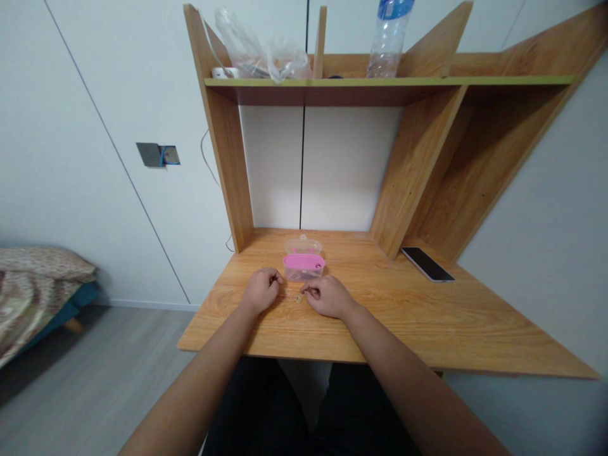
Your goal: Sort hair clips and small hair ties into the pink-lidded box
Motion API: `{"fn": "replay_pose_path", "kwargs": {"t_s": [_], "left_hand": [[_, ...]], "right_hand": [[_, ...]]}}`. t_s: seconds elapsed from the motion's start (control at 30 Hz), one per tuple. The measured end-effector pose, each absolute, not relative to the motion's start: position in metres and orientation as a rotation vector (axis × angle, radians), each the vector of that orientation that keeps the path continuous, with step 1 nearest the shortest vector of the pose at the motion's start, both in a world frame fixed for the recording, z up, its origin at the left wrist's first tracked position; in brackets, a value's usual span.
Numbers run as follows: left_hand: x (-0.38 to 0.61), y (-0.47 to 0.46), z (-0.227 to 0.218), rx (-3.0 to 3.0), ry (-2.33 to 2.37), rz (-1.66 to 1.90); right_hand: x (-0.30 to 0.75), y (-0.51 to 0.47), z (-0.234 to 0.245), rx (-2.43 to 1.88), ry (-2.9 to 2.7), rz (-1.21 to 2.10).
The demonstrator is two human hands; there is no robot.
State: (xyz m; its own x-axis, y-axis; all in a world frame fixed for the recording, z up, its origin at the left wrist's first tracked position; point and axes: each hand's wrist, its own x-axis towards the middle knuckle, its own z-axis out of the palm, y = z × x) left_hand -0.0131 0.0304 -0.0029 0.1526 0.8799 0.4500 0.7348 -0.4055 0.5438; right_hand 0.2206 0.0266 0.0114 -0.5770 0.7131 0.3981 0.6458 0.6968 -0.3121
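A small ring (298,298) is spotted on the wooden desk (427,329), lower middle of the frame, just beside the right hand (327,296), whose fingers (308,290) are pinched narrow; a grip on it can't be made out. The left hand (260,290) is seen curled narrow, too, right by a pink-lidded plastic box (304,261). A phone (427,264) is laid out at right.

A clear plastic box (304,269) carries a bright pink panel, and a tiny pale gold ring (298,298) lies on the surface (427,316), honey-orange with streaky wood grain. The far shelf (380,81) has a lime-green edge; the bedding (33,297) at left shows a mottled beige-brown print.
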Motion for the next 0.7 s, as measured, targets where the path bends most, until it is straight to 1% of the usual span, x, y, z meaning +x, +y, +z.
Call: {"fn": "replay_pose_path", "kwargs": {"t_s": [0.1, 0.3, 0.7], "left_hand": [[-0.0109, 0.0288, -0.0025, 2.242, 1.592, 1.058], [-0.0056, 0.0251, -0.0001, 2.345, 1.459, 0.972], [-0.0053, 0.0267, -0.0047, 2.333, 1.359, 0.983]], "right_hand": [[0.2215, 0.0277, 0.0113, -1.072, -2.399, 0.157], [0.2214, 0.0259, 0.0135, -1.028, -2.45, 0.148], [0.2191, 0.0249, 0.012, -0.919, -2.485, 0.195]]}}
